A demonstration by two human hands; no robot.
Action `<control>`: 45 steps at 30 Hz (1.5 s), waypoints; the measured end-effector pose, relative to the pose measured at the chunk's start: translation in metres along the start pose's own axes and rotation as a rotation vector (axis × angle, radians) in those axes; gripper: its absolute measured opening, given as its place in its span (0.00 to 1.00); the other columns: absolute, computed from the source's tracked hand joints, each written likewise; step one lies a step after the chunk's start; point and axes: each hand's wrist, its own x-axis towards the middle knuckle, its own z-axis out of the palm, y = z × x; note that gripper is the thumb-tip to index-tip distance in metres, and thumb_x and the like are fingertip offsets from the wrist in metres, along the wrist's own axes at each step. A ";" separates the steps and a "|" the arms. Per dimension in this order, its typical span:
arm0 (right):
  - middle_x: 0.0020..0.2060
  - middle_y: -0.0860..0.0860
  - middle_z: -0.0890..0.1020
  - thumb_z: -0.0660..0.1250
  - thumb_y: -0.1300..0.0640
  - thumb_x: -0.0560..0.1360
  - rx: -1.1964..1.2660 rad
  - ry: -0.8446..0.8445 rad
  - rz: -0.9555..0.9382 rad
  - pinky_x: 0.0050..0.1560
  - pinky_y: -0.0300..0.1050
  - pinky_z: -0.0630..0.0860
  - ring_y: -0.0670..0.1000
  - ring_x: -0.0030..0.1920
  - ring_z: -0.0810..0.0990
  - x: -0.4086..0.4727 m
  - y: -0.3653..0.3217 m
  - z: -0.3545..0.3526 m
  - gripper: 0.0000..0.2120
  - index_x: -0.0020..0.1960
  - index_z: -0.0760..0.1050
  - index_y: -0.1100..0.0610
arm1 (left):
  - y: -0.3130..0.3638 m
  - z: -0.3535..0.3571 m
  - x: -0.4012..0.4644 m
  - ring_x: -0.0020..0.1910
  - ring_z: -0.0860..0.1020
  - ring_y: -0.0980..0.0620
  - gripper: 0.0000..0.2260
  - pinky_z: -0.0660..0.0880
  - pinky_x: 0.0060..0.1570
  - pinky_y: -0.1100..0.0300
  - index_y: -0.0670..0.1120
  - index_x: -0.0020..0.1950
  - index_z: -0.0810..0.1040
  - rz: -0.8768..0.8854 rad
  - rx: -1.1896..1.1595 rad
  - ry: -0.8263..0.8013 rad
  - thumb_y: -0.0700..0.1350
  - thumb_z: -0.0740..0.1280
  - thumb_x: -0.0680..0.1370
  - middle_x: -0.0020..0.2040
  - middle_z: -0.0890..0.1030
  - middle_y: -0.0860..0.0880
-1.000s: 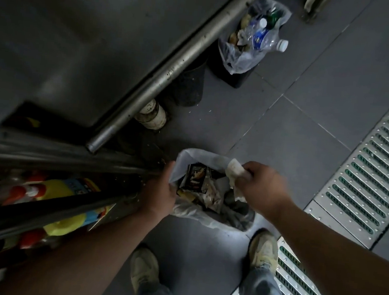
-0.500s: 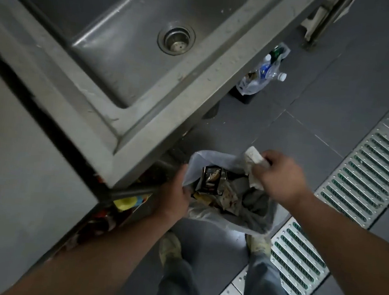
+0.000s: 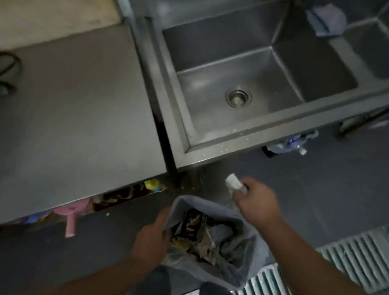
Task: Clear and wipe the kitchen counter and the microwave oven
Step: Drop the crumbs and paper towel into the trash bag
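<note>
Right hand (image 3: 258,203) fingers pinch a crumpled white paper wad (image 3: 234,183), now lifted clear of the grey plastic rubbish bag (image 3: 242,267) whose rim the left hand (image 3: 152,235) grips (view has risen); grey steel tabletop (image 3: 77,111) looks cleared, ready for wiping.

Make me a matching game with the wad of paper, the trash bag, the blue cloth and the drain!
Things:
1. white paper wad
2. trash bag
3. blue cloth
4. drain

Places:
A. bottom of the sink
B. gripped at its rim by the left hand
C. draped on the divider between the sink basins
D. pinched in the right hand

Pairs: 1-D, 2-B, 3-C, 4-A
</note>
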 end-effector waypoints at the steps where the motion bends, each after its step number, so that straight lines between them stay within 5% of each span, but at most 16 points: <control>1: 0.45 0.57 0.83 0.69 0.56 0.74 -0.014 -0.023 -0.057 0.43 0.46 0.71 0.60 0.47 0.81 -0.003 -0.011 -0.001 0.08 0.52 0.80 0.55 | -0.001 -0.004 -0.009 0.46 0.83 0.46 0.28 0.72 0.38 0.59 0.63 0.77 0.59 -0.038 -0.007 0.038 0.44 0.63 0.80 0.50 0.84 0.50; 5: 0.44 0.56 0.82 0.68 0.57 0.74 -0.087 -0.140 -0.249 0.41 0.45 0.70 0.58 0.46 0.79 -0.015 -0.061 0.005 0.07 0.50 0.79 0.59 | -0.012 -0.019 -0.051 0.43 0.83 0.43 0.30 0.80 0.42 0.51 0.68 0.73 0.58 -0.192 -0.114 0.182 0.45 0.64 0.78 0.48 0.84 0.48; 10: 0.43 0.53 0.81 0.66 0.54 0.76 -0.138 -0.267 -0.447 0.44 0.49 0.76 0.54 0.44 0.79 -0.034 -0.142 0.021 0.07 0.49 0.78 0.56 | -0.032 -0.057 -0.093 0.37 0.78 0.45 0.27 0.72 0.37 0.56 0.62 0.74 0.62 -0.337 -0.282 0.344 0.41 0.61 0.79 0.44 0.79 0.48; 18: 0.38 0.51 0.79 0.65 0.56 0.75 -0.177 -0.311 -0.604 0.36 0.44 0.68 0.52 0.39 0.76 -0.060 -0.292 0.076 0.03 0.45 0.76 0.54 | -0.126 -0.116 -0.153 0.41 0.80 0.40 0.26 0.75 0.41 0.52 0.60 0.75 0.62 -0.483 -0.414 0.507 0.42 0.60 0.79 0.45 0.80 0.44; 26: 0.36 0.50 0.77 0.65 0.56 0.75 -0.278 -0.277 -0.678 0.32 0.43 0.65 0.52 0.37 0.74 -0.095 -0.429 0.157 0.02 0.44 0.75 0.54 | -0.266 -0.171 -0.218 0.38 0.78 0.44 0.23 0.75 0.40 0.54 0.63 0.72 0.63 -0.627 -0.484 0.529 0.43 0.57 0.80 0.43 0.80 0.46; 33: 0.39 0.53 0.78 0.66 0.56 0.73 -0.389 -0.272 -0.738 0.38 0.43 0.65 0.56 0.40 0.74 -0.098 -0.505 0.232 0.03 0.46 0.77 0.55 | -0.359 -0.208 -0.237 0.42 0.80 0.39 0.23 0.74 0.40 0.53 0.57 0.74 0.63 -0.725 -0.385 0.552 0.41 0.59 0.80 0.45 0.81 0.40; 45: 0.44 0.58 0.80 0.62 0.51 0.78 -0.441 -0.224 -0.975 0.41 0.44 0.65 0.61 0.44 0.77 -0.034 -0.611 0.346 0.09 0.48 0.77 0.57 | -0.396 -0.234 -0.220 0.44 0.81 0.35 0.22 0.71 0.38 0.53 0.54 0.74 0.62 -0.840 -0.347 0.606 0.41 0.60 0.81 0.46 0.83 0.39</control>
